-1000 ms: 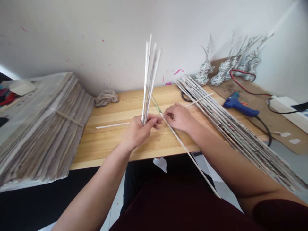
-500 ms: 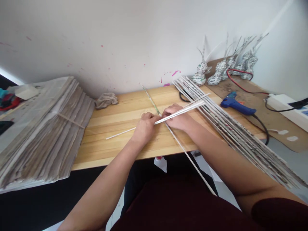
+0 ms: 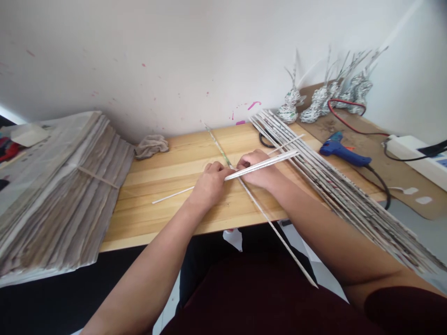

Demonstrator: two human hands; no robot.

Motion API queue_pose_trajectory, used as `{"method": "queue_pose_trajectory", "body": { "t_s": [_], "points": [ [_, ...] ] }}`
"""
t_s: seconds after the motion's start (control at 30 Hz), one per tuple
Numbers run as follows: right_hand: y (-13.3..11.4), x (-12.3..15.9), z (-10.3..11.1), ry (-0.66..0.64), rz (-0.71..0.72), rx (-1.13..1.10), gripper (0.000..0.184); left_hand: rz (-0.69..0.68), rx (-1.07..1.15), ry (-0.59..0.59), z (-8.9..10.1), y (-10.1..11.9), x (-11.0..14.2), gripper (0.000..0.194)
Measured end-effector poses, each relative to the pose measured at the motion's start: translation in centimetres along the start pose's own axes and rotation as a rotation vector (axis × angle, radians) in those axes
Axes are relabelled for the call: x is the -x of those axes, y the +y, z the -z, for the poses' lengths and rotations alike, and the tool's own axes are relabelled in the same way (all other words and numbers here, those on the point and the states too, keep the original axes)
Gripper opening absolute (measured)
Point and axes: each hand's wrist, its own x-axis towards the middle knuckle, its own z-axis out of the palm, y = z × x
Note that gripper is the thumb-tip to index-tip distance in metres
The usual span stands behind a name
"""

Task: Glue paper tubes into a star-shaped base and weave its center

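Several thin rolled-paper sticks [image 3: 263, 164] cross one another at the middle of the wooden table. My left hand [image 3: 209, 184] is closed around them near the crossing, and a white stick end [image 3: 172, 194] pokes out on its left side. Just to the right, my right hand [image 3: 256, 170] has its fingers curled at the same crossing, partly behind the white sticks. One long paper stick [image 3: 260, 207] runs from the far side of the table, under the hands, past the front edge toward my lap. The fingertips are partly hidden.
A tied stack of newspaper [image 3: 73, 186] stands left, a crumpled cloth [image 3: 151, 146] behind it. To the right lie a bundle of paper sticks [image 3: 324, 179], a blue glue gun [image 3: 345, 152] and a white power strip [image 3: 417, 158]. Woven paper figures [image 3: 289, 107] stand at the back right.
The view has shifted slightly. My right hand's fingers have lifted a little and opened a small gap beside the crossing; my left hand keeps its hold.
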Motion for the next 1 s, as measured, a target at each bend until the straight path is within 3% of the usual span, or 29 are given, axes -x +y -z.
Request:
{"method": "queue_pose_trajectory", "body": {
  "t_s": [0.27, 0.47, 0.7, 1.0],
  "points": [
    [0.0, -0.1, -0.1, 0.010, -0.018, 0.006, 0.010, -0.039, 0.023, 0.005, -0.1, -0.5, -0.1, 0.054],
    [0.6, -0.4, -0.3, 0.014, 0.067, 0.008, 0.012, -0.032, 0.020, -0.026, -0.1, -0.4, 0.1, 0.054],
    [0.2, 0.1, -0.1, 0.025, 0.075, 0.029, 0.010, 0.005, 0.091, 0.091, -0.2, -1.0, 0.6, 0.048],
    [-2.3, 0.6, 0.3, -0.029, 0.073, -0.014, 0.019, 0.131, 0.067, 0.229, 0.5, -3.6, 2.2, 0.043]
  ]
}}
